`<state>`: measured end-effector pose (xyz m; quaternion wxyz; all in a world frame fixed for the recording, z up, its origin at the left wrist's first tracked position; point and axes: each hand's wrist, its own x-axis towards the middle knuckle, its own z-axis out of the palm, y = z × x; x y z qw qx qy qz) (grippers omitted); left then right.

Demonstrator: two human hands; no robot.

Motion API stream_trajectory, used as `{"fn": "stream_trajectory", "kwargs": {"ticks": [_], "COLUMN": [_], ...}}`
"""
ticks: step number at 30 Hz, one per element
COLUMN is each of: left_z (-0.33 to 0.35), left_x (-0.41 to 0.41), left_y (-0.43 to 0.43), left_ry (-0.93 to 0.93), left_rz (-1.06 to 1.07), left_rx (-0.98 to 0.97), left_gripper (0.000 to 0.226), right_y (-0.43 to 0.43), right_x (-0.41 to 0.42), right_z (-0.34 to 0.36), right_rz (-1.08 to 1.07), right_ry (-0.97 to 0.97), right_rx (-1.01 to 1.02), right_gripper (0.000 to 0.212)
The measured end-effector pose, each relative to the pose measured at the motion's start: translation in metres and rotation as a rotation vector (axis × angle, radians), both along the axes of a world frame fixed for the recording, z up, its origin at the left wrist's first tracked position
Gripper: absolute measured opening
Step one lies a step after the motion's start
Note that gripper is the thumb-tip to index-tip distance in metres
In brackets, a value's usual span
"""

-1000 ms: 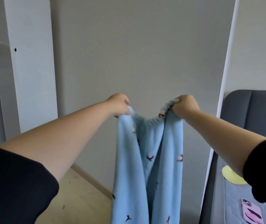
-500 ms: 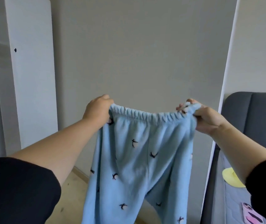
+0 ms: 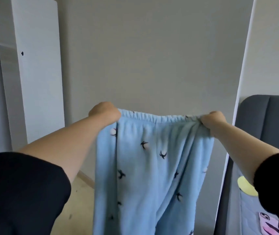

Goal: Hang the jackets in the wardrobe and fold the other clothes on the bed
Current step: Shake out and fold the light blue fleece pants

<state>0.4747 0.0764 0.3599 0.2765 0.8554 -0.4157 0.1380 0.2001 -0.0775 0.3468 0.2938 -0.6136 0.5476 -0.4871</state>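
Light blue fleece trousers (image 3: 152, 167) with small dark prints hang in the air in front of me, waistband up and stretched flat. My left hand (image 3: 105, 112) grips the left end of the elastic waistband. My right hand (image 3: 213, 119) grips the right end, with the cloth bunched in its fist. The legs drop below the frame. The white wardrobe (image 3: 30, 73) stands open at the far left, with a shelf and a hanging rail showing inside. At the right edge is the bed (image 3: 247, 209), with a grey quilted cover and a dark grey padded headboard (image 3: 270, 126).
A pink phone (image 3: 269, 225) and a yellow round thing (image 3: 245, 186) lie on the bed. A white vertical panel (image 3: 237, 102) stands between me and the bed. A plain grey wall is straight ahead, with pale wooden floor (image 3: 79, 200) below it.
One second ago my hands held the waistband close together, with the trousers hanging narrow. They have moved apart, spreading the waistband wide and flat, and my right hand now holds bunched cloth.
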Motion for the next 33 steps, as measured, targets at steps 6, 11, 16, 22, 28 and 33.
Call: {"fn": "stream_trajectory", "kwargs": {"ticks": [6,11,16,22,28,33], "left_z": [-0.005,-0.010,-0.022,-0.013,-0.018,-0.028], "left_x": [0.006,0.019,0.013,-0.014,-0.050,-0.061], "left_y": [0.009,0.012,0.005,-0.002,-0.007,-0.011], "left_ry": [0.607,0.340,0.303,0.325,0.710,0.926], "left_rz": [-0.367,-0.266,-0.196,-0.132,-0.292,-0.479], "left_rx": [0.121,0.285,0.166,0.172,0.164,-0.069], "left_gripper": [0.022,0.062,0.036,0.020,0.021,0.015], "right_y": [0.004,0.008,0.012,0.034,0.069,0.089], "right_x": [-0.001,-0.009,0.016,0.050,0.071,0.084], "right_z": [-0.008,-0.013,-0.022,-0.017,-0.009,-0.015], "right_rz": [0.150,0.433,0.130,0.276,0.521,0.637], "right_ry": [0.235,0.485,0.966,0.468,0.228,-0.019], "right_rx": [-0.156,0.076,-0.103,0.223,0.438,0.467], "right_gripper": [0.025,0.051,0.055,0.021,0.024,0.014]}}
